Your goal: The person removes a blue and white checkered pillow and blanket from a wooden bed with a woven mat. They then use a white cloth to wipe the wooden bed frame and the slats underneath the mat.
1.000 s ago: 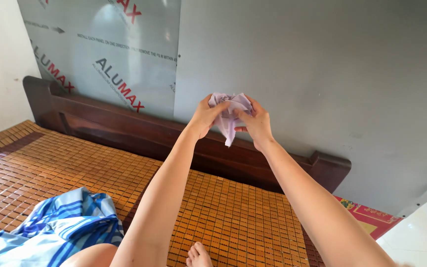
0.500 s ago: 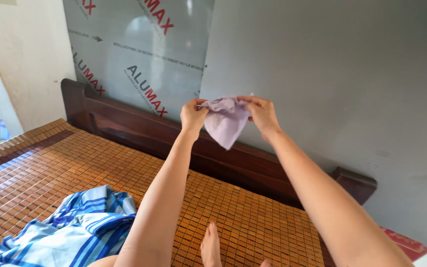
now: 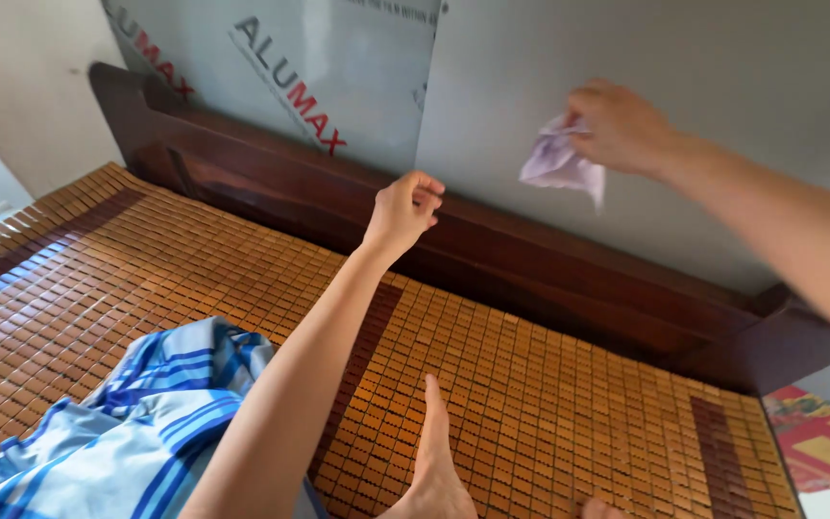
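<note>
My right hand [image 3: 620, 127] is raised at the upper right and grips a small crumpled pale lilac cloth [image 3: 557, 164], which hangs below its fingers in front of the grey wall. My left hand [image 3: 403, 209] is held out in the middle, above the dark wooden bed frame, its fingers curled loosely and holding nothing. The two hands are well apart. My bare foot [image 3: 431, 461] rests on the bamboo mat [image 3: 549, 404] at the bottom.
A blue and white striped garment [image 3: 136, 423] lies crumpled on the mat at the lower left. The dark wooden bed frame [image 3: 530, 279] runs along the grey wall panels [image 3: 722, 115]. A red patterned mat [image 3: 823, 437] shows at the lower right.
My left hand has let go of the lilac cloth and dropped lower. My right hand has carried the cloth up and to the right. The view has tilted downward.
</note>
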